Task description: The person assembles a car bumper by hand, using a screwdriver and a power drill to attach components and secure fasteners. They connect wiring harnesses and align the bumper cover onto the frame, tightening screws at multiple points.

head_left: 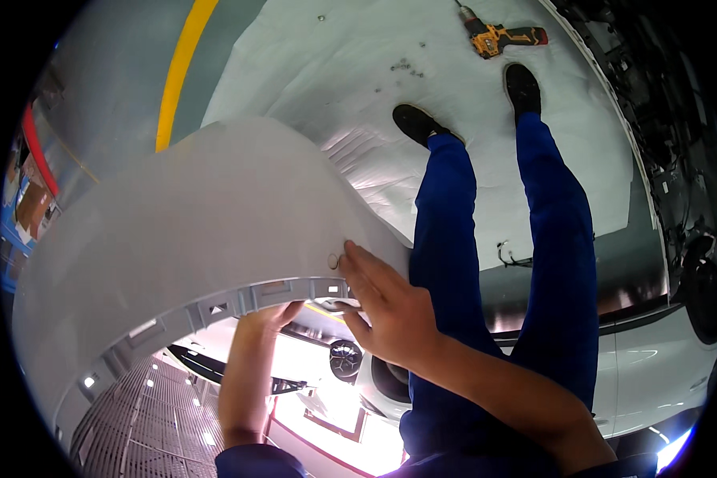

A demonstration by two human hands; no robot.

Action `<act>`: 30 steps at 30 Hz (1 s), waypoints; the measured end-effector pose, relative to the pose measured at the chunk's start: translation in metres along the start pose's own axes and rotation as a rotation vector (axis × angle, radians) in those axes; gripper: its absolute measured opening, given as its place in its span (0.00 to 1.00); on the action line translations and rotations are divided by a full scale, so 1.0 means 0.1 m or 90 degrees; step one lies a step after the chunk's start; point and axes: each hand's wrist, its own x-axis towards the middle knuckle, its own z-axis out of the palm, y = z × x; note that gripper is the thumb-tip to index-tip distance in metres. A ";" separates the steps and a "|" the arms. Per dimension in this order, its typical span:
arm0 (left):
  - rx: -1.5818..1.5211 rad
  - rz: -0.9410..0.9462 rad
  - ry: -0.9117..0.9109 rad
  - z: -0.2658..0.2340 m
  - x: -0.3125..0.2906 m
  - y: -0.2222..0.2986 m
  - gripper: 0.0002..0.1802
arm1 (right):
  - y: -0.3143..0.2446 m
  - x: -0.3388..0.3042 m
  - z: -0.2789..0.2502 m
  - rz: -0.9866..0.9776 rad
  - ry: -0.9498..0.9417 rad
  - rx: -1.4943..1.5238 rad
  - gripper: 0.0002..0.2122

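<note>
While the grey bumper cover [207,199] curved left of the legs [448,215], the right grip [394,311] laid fingers beside a round disc [334,261], thumb below the edge; whether it or the half-hidden left grip [275,316] clamped was unclear. Even, light pressure seemed wisest.

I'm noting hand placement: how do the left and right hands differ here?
The left hand is partly hidden behind the grey panel; the right hand shows almost whole, fingers on the panel's outer face. The left forearm rises steeply; the right forearm slants in from lower right. Both hands are bare and at the panel's edge.
</note>
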 end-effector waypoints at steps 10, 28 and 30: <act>-0.276 0.305 0.145 1.24 -0.46 -0.03 0.27 | -0.01 -0.16 0.23 -0.020 0.053 -0.026 0.23; 0.334 0.335 0.462 2.02 -0.35 0.59 0.23 | 0.02 -0.26 0.06 -0.042 -0.010 0.016 0.20; 0.354 0.236 0.453 1.92 -0.39 0.65 0.22 | 0.02 -0.27 0.06 -0.046 -0.007 0.029 0.21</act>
